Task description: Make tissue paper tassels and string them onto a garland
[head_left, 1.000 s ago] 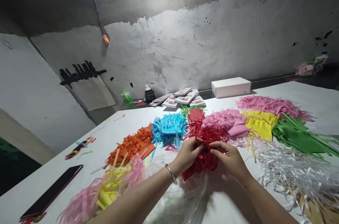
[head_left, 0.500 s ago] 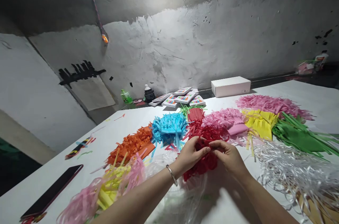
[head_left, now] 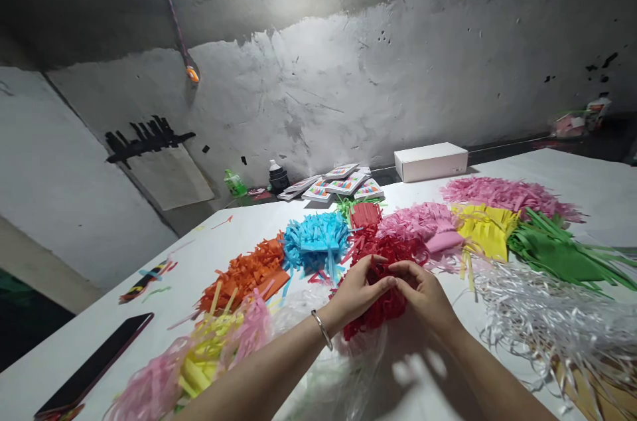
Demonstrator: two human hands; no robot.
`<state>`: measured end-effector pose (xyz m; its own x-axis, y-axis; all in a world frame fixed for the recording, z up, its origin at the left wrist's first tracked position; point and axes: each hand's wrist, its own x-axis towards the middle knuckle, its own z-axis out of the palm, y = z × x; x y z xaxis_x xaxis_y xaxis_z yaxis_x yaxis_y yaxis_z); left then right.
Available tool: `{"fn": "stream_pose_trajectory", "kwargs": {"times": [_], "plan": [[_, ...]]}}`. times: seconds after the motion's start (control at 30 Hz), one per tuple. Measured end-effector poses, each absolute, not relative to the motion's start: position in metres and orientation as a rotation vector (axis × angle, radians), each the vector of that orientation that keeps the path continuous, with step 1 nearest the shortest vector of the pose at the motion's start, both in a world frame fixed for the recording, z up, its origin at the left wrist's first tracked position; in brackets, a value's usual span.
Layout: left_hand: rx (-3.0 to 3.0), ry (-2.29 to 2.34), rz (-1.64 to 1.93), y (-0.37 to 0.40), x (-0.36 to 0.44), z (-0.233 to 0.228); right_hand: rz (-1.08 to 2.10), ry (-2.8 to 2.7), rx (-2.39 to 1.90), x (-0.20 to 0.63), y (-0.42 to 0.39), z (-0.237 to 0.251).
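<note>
My left hand [head_left: 354,293], with a silver bangle at the wrist, and my right hand [head_left: 424,293] meet above a pile of red fringed tissue paper [head_left: 371,321]. The thumb tips touch, and the bent fingers of both hands pinch at the red strips; the exact piece between them is partly hidden. A clear plastic bag [head_left: 328,368] lies crumpled under my left forearm. Just beyond are bundles of blue fringe [head_left: 317,235] and pink fringe [head_left: 423,225], with orange fringe [head_left: 246,275] to the left.
Yellow fringe [head_left: 488,228], green strips [head_left: 547,252] and shiny white strands [head_left: 542,308] lie to the right. Pink and yellow strips [head_left: 199,358] and a phone [head_left: 97,364] are at the left. Printed packs [head_left: 343,183] and a white box [head_left: 430,163] stand along the wall.
My fingertips have shifted slightly, and the thumbs now meet tip to tip. The whole view has moved a little; the bundles stay in place.
</note>
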<state>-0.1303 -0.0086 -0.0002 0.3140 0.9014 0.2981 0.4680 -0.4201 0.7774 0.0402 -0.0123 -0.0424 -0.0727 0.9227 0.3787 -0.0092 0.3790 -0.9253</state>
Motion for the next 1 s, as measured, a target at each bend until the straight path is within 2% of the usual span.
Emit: {"fn": "stream_pose_trajectory", "kwargs": {"times": [0.23,0.6,0.83,1.0], "plan": [[2.041,1.211,0.998,-0.003,-0.13,-0.007,0.861,-1.44,-0.911,0.044,-0.007,-0.049],[2.334,1.226,0.948,-0.007,-0.126,-0.009,0.399,-1.608,-1.035,0.037,-0.02,-0.043],[2.714,1.269,0.883,-0.013,-0.132,-0.004,0.522,-1.553,-1.077,0.046,-0.009,-0.046],[2.961,1.163,0.619,-0.015,-0.129,-0.002,0.739,-1.45,-1.105,0.048,-0.001,-0.056]]}}
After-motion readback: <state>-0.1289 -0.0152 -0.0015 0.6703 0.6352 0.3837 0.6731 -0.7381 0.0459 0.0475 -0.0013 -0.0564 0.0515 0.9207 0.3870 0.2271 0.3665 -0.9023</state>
